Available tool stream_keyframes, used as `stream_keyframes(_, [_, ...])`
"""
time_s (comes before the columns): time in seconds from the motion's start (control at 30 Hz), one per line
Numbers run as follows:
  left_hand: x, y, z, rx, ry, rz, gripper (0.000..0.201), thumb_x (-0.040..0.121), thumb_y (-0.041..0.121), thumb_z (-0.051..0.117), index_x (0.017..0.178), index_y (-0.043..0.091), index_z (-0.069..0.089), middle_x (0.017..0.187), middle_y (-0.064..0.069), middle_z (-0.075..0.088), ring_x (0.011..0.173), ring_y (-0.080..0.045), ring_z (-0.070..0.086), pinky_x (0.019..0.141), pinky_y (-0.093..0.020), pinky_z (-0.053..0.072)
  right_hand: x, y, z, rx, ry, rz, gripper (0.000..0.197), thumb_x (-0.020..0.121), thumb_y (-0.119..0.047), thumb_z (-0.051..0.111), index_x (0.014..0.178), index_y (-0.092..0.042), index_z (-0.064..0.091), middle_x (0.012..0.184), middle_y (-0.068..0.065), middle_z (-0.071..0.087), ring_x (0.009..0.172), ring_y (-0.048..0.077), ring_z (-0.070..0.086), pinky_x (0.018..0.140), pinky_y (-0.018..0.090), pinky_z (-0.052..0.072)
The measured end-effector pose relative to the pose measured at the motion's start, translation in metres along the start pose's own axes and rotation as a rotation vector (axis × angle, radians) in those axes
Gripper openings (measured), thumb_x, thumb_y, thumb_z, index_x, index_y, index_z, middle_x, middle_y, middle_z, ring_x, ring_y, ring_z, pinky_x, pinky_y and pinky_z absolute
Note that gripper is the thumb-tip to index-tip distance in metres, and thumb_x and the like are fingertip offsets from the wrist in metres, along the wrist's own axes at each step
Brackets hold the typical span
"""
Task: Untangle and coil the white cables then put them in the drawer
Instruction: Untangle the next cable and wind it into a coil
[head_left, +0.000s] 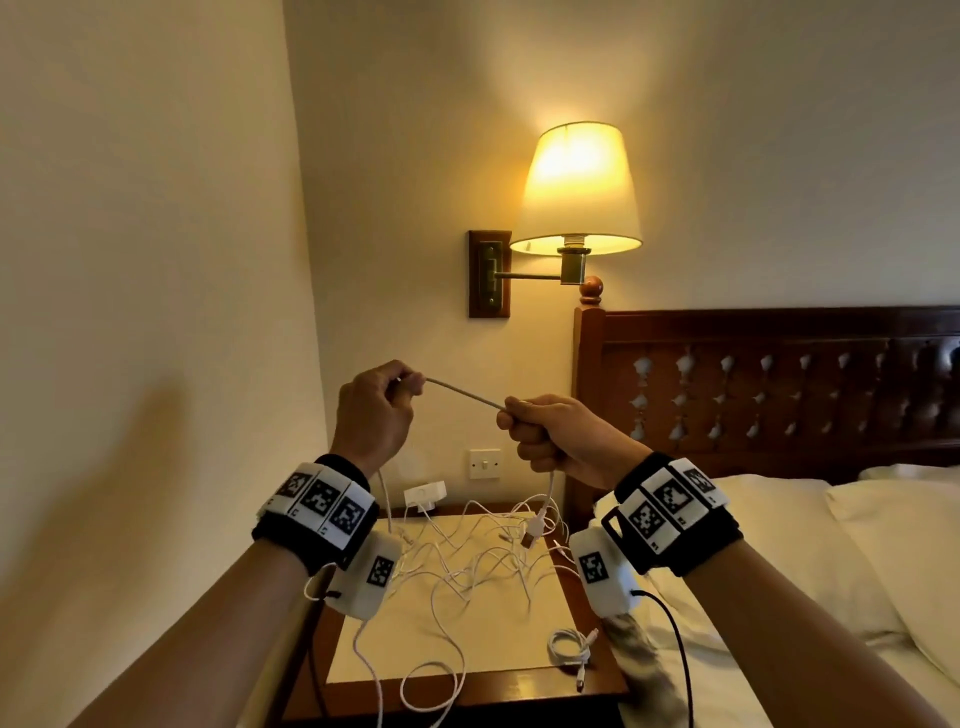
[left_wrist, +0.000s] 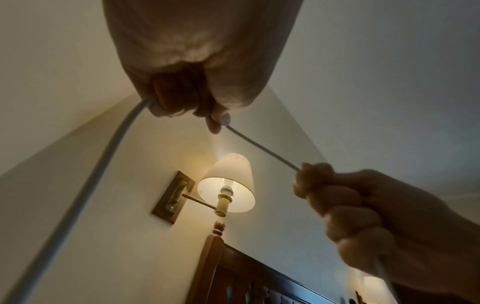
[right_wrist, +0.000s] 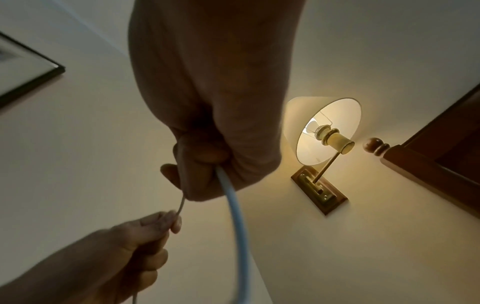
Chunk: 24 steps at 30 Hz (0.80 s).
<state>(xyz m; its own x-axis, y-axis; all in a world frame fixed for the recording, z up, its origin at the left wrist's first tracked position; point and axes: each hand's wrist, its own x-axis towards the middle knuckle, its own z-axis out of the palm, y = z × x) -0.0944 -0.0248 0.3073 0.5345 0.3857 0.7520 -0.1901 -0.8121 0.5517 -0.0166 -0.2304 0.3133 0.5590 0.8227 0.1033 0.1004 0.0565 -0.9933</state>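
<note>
One white cable (head_left: 465, 397) is stretched taut in the air, its ends hanging down. The others lie tangled (head_left: 467, 556) on the counter (head_left: 597, 680). A coiled cable (head_left: 569, 644) lies near its front right corner.

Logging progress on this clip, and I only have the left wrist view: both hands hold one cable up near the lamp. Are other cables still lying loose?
Observer: Yes. A tangle of white cables lies spread on the nightstand.
Operator: Is any cable coiled?
Observer: One small coil lies near the nightstand's front right corner, apart from the tangle.
Operator: Where does the held cable go below the fists?
Observer: Below the right hand it hangs down to a connector over the nightstand. Below the left hand it drops towards the tangle.
</note>
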Motion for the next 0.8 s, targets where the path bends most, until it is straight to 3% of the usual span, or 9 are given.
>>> stream_keyframes(0.13, [0.010, -0.005, -0.004, -0.014, 0.056, -0.035, 0.019, 0.096, 0.022, 0.057, 0.082, 0.014, 0.067, 0.064, 0.006, 0.058, 0.059, -0.008, 0.050, 0.055, -0.021, 0.034, -0.006, -0.003, -0.002, 0.092, -0.003, 0.009, 0.033, 0.106, -0.028, 0.032, 0.084, -0.013, 0.052, 0.055, -0.008, 0.030, 0.045, 0.006, 0.024, 0.039, 0.017, 0.021])
stream_keyframes(0.23, [0.015, -0.006, -0.007, -0.007, 0.059, -0.015, 0.019, 0.096, 0.024, 0.056, 0.082, 0.016, 0.065, 0.061, 0.011, 0.055, 0.057, -0.004, 0.048, 0.054, -0.015, 0.032, -0.011, -0.009, -0.001, 0.151, -0.012, 0.004, 0.034, 0.105, -0.027, 0.033, 0.082, -0.012, 0.053, 0.056, -0.007, 0.030, 0.044, 0.006, 0.025, 0.038, 0.016, 0.024])
stream_keyframes(0.33, [0.015, -0.012, -0.006, -0.093, 0.025, 0.019, 0.020, 0.097, 0.026, 0.054, 0.083, 0.015, 0.064, 0.068, 0.006, 0.061, 0.058, -0.005, 0.049, 0.052, -0.009, 0.034, -0.014, -0.022, -0.003, 0.314, 0.009, -0.053, 0.034, 0.105, -0.026, 0.032, 0.081, -0.013, 0.052, 0.054, -0.007, 0.029, 0.041, 0.005, 0.026, 0.036, 0.016, 0.024])
stream_keyframes(0.47, [-0.019, -0.029, 0.007, -0.190, -0.215, -0.015, 0.020, 0.100, 0.020, 0.047, 0.085, 0.015, 0.060, 0.064, 0.007, 0.054, 0.054, -0.002, 0.046, 0.055, -0.014, 0.038, -0.017, -0.044, -0.015, 0.517, 0.083, -0.168, 0.034, 0.105, -0.024, 0.029, 0.082, -0.013, 0.051, 0.054, -0.008, 0.025, 0.041, 0.006, 0.024, 0.038, 0.018, 0.021])
stream_keyframes(0.57, [-0.063, -0.027, 0.025, -0.307, -0.436, -0.338, 0.028, 0.102, 0.021, 0.040, 0.084, 0.009, 0.058, 0.060, 0.001, 0.049, 0.048, -0.007, 0.045, 0.053, -0.038, 0.043, -0.014, -0.051, -0.020, 0.495, 0.162, -0.220, 0.032, 0.105, -0.024, 0.030, 0.085, -0.012, 0.052, 0.055, -0.007, 0.025, 0.043, 0.006, 0.023, 0.041, 0.019, 0.021])
stream_keyframes(0.63, [-0.080, -0.001, 0.022, -0.423, -0.799, -0.536, 0.034, 0.102, 0.026, 0.039, 0.075, 0.013, 0.054, 0.058, 0.002, 0.043, 0.044, -0.008, 0.037, 0.043, -0.028, 0.034, -0.011, -0.049, -0.020, 0.349, 0.195, -0.213, 0.029, 0.105, -0.023, 0.035, 0.088, -0.011, 0.056, 0.057, -0.005, 0.034, 0.046, 0.007, 0.030, 0.043, 0.018, 0.027])
stream_keyframes(0.7, [-0.075, 0.039, 0.009, -0.392, -1.140, -0.479, 0.040, 0.102, 0.032, 0.038, 0.067, 0.020, 0.052, 0.056, 0.006, 0.038, 0.045, -0.008, 0.031, 0.041, -0.021, 0.026, -0.010, -0.046, -0.016, 0.177, 0.209, -0.193, 0.028, 0.104, -0.022, 0.040, 0.094, -0.008, 0.062, 0.065, 0.001, 0.055, 0.053, 0.009, 0.047, 0.049, 0.018, 0.041])
stream_keyframes(0.73, [-0.066, 0.058, 0.001, -0.336, -1.174, -0.367, 0.042, 0.102, 0.033, 0.038, 0.064, 0.022, 0.052, 0.054, 0.007, 0.038, 0.044, -0.008, 0.031, 0.042, -0.021, 0.026, -0.010, -0.044, -0.013, 0.125, 0.212, -0.184, 0.028, 0.103, -0.021, 0.042, 0.097, -0.004, 0.064, 0.073, 0.006, 0.064, 0.060, 0.013, 0.057, 0.055, 0.020, 0.048])
stream_keyframes(0.8, [-0.044, 0.086, -0.014, -0.255, -1.004, -0.097, 0.041, 0.102, 0.029, 0.041, 0.064, 0.021, 0.053, 0.053, 0.008, 0.042, 0.044, -0.006, 0.034, 0.045, -0.023, 0.029, -0.013, -0.043, -0.009, 0.075, 0.212, -0.178, 0.029, 0.102, -0.019, 0.044, 0.102, 0.000, 0.065, 0.085, 0.013, 0.071, 0.075, 0.020, 0.069, 0.064, 0.024, 0.056])
